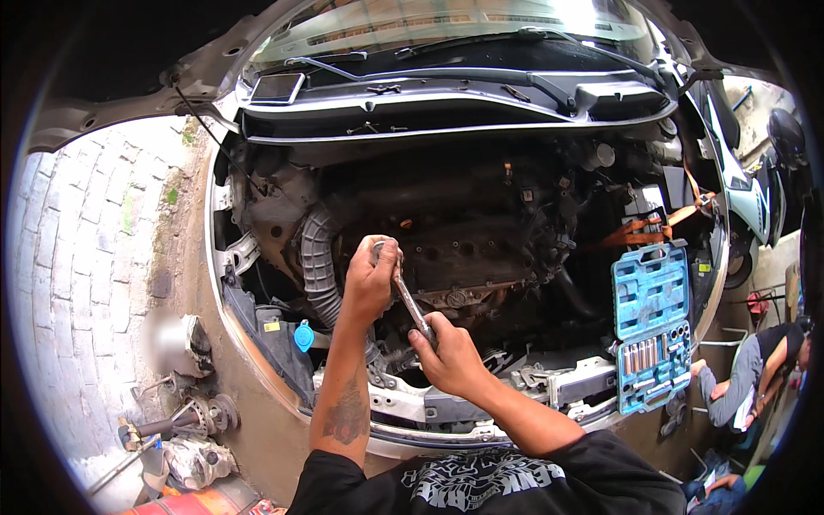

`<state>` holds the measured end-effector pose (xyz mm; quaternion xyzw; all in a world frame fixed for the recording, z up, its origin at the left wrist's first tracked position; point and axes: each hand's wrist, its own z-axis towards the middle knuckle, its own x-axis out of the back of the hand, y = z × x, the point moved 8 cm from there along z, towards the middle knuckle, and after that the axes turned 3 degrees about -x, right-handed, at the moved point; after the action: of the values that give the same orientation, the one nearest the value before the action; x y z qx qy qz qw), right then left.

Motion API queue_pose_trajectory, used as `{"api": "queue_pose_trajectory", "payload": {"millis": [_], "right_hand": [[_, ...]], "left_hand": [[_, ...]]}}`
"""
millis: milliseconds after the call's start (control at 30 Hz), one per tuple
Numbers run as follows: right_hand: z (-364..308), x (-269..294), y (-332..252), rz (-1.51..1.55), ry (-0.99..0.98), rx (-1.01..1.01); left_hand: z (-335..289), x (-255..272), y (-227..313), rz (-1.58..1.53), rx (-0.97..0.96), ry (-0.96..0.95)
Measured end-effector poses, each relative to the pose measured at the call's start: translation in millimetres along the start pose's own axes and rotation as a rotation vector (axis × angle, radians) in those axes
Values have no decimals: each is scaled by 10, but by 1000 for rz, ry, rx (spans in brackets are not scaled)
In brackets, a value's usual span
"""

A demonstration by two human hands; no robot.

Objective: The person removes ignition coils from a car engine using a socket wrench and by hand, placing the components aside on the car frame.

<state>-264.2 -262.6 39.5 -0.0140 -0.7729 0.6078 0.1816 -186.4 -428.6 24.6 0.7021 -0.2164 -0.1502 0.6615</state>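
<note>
Above the front of an open engine bay, my two hands hold a shiny metal ratchet wrench (412, 302) at a slant. My left hand (371, 279) is closed around its upper end, with the thumb on top, and partly hides the head. Lower and to the right, my right hand (448, 350) grips the handle's lower end. Behind the tool lies the dark engine (463, 257). A ribbed grey hose (318, 257) runs down just left of my left hand. Whether the wrench touches any engine part, I cannot tell.
An opened blue socket case (652, 296) rests at the bay's right front, beside an orange strap (635, 233). A flat dark-screened device (276, 88) lies below the windshield. Removed parts (202, 416) sit on the left ground. Another person (755, 369) is at far right.
</note>
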Motion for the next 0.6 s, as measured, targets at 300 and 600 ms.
{"api": "queue_pose_trajectory", "payload": {"millis": [300, 600], "right_hand": [[1, 278, 122, 19, 64, -17], [146, 29, 1014, 158, 20, -148]], "left_hand": [[107, -386, -43, -89, -95, -107], [279, -499, -705, 22, 6, -156]]}}
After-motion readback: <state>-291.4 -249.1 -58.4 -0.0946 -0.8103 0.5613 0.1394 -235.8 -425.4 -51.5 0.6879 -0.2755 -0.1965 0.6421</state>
